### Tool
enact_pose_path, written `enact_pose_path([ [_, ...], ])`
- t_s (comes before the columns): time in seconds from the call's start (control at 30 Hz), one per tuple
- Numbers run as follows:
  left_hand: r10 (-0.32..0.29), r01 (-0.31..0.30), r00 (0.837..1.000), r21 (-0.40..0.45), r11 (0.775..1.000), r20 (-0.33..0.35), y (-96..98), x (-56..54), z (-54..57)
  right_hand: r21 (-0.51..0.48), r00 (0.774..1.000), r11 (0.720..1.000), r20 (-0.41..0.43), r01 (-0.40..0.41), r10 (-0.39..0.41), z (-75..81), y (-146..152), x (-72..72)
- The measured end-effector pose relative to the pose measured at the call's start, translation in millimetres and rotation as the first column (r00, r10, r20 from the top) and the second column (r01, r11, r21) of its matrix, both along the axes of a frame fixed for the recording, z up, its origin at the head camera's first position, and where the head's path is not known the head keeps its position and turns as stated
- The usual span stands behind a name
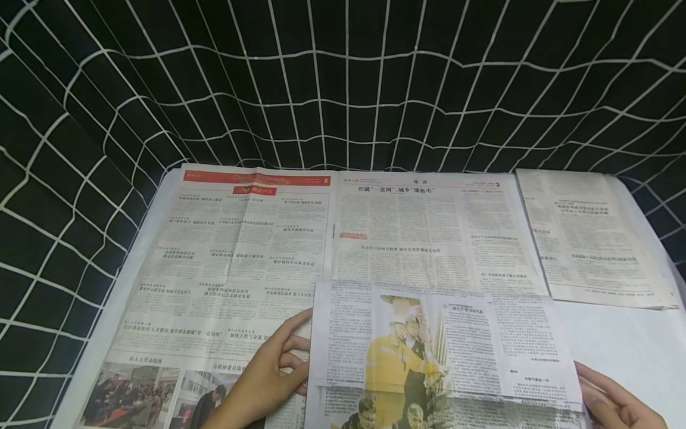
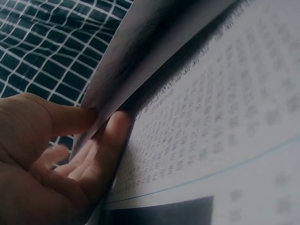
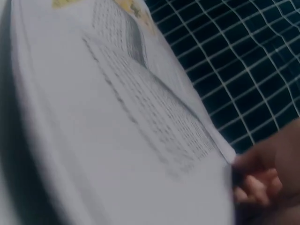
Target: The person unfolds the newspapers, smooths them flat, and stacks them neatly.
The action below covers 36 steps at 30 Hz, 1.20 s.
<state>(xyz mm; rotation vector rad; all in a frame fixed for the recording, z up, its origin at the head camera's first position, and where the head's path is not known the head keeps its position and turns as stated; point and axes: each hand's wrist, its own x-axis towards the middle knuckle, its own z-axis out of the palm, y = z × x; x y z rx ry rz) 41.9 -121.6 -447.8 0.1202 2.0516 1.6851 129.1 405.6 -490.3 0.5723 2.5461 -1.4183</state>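
At newspaper's (image 1: 471,351) side edges, both grips (image 1: 278,366) (image 1: 616,399)

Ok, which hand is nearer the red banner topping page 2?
Left. The left hand is on the near side of the red banner, at the left edge of the held newspaper; the right hand grips its right edge, farther off to the right.

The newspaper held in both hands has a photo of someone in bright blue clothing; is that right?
Not quite: the bright clothing pictured on the newspaper is yellow, not blue, as the head view shows. The left hand and right hand do hold it.
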Motion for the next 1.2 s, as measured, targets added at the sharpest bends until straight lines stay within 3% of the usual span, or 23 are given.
enact_pose_path([
  [0.07,-0.013,0.010,0.999,-0.068,0.998,-0.047,1.2,0.5,1.6,-0.025,0.988,0.992,-0.101,-0.123,0.120,-3.2,6.2,2.8],
  [0.13,-0.032,0.019,0.994,-0.127,0.992,-0.101,2.7,0.7,2.9,-0.083,0.960,0.969,-0.177,-0.234,0.216,-4.9,13.6,3.1],
  [0.23,-0.047,0.013,0.984,-0.194,0.981,-0.172,5.2,0.9,4.4,-0.154,0.934,0.933,-0.211,-0.325,0.290,-4.9,22.2,2.4],
  [0.33,-0.039,-0.028,0.968,-0.266,0.963,-0.246,7.9,1.5,5.1,-0.145,0.949,0.943,-0.145,-0.301,0.281,-3.5,22.6,3.6],
  [0.47,0.011,-0.120,0.954,-0.346,0.931,-0.301,11.2,2.1,6.3,0.028,0.974,0.976,-0.057,-0.216,0.217,-2.0,12.3,4.0],
  [0.57,0.037,-0.168,0.941,-0.370,0.914,-0.336,13.9,1.4,6.4,0.086,0.979,0.978,-0.066,-0.188,0.194,0.8,4.5,4.4],
  [0.73,0.055,-0.222,0.910,-0.371,0.902,-0.411,16.7,0.0,6.5,0.084,0.961,0.968,-0.127,-0.236,0.245,5.0,0.5,4.4],
  [0.9,0.071,-0.260,0.881,-0.354,0.898,-0.468,18.8,-2.1,5.5,0.148,0.944,0.957,-0.180,-0.251,0.276,3.4,3.4,2.1],
  [1.07,0.076,-0.281,0.843,-0.315,0.906,-0.533,19.7,-3.4,5.6,0.033,0.923,0.949,-0.226,-0.314,0.313,5.6,6.9,-2.9],
  [1.13,0.081,-0.278,0.834,-0.290,0.916,-0.545,18.8,-4.8,7.1,0.035,0.921,0.948,-0.230,-0.316,0.315,8.1,3.7,-5.3],
  [1.2,0.099,-0.269,0.839,-0.250,0.930,-0.535,16.7,-7.4,8.5,0.116,0.924,0.952,-0.233,-0.282,0.302,10.4,-2.8,-8.2],
])
